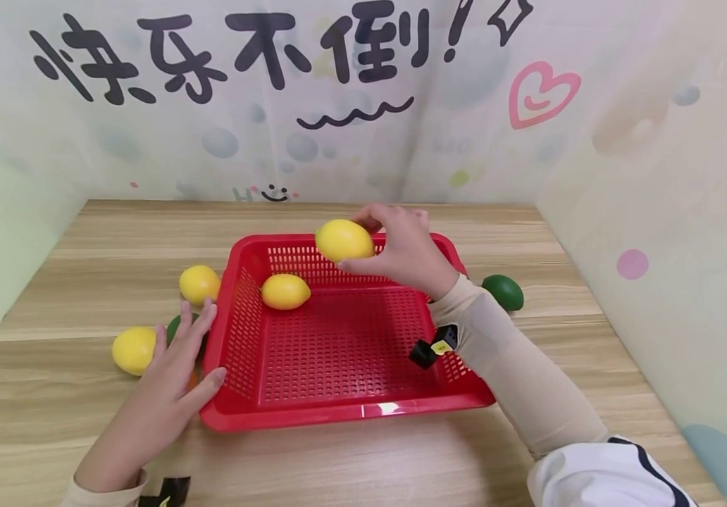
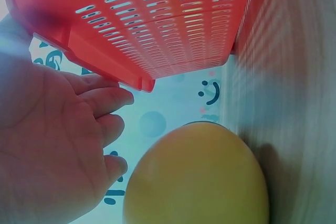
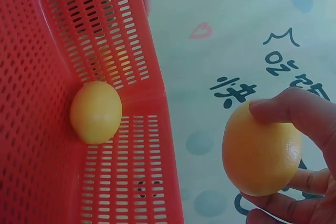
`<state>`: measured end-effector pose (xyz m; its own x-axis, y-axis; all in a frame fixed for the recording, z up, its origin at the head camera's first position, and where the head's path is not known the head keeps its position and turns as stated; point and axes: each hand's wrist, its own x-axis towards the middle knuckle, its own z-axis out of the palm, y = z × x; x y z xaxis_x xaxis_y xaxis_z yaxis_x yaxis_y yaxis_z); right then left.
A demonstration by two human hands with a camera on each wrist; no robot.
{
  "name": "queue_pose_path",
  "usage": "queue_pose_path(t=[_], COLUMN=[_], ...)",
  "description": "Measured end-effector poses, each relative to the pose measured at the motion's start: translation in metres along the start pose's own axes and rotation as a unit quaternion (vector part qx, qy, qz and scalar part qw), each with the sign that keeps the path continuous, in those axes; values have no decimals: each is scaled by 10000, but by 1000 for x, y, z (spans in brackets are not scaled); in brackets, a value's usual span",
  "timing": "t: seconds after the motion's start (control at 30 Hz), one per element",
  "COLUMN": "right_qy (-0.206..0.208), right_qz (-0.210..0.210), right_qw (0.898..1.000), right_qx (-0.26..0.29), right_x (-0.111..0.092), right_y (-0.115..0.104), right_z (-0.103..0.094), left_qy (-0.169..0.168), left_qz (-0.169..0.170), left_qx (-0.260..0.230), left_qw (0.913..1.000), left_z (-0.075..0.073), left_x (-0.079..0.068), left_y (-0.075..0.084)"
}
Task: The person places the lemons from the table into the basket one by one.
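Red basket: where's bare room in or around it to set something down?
Free: floor of the basket, right of its lemon; table in front, between left hand and right sleeve. Crowded: left of the basket, with two lemons and a green fruit.

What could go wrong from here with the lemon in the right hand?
The right hand pinches the held lemon between thumb and fingers, so it might slip. In the head view that lemon overlaps the far rim of the red basket, so an early release could land it outside. The left hand, at the basket's left side, is close to a loose lemon and could set it rolling.
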<state>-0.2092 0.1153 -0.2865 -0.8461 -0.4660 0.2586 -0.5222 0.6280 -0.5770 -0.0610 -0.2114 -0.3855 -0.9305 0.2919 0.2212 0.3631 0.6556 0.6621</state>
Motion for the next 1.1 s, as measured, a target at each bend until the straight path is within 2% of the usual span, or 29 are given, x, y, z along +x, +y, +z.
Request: queue_pose_path(t=[1.1], right_qy=[-315], right_qz=[-267], right_qw=[9987], right_qx=[307], right_x=[6], right_y=[-10], right_z=[22], left_qy=[-7], left_qz=[-37], left_qx=[-99], left_qw=[9999], left_z=[0], left_x=[-1], left_y=[-1])
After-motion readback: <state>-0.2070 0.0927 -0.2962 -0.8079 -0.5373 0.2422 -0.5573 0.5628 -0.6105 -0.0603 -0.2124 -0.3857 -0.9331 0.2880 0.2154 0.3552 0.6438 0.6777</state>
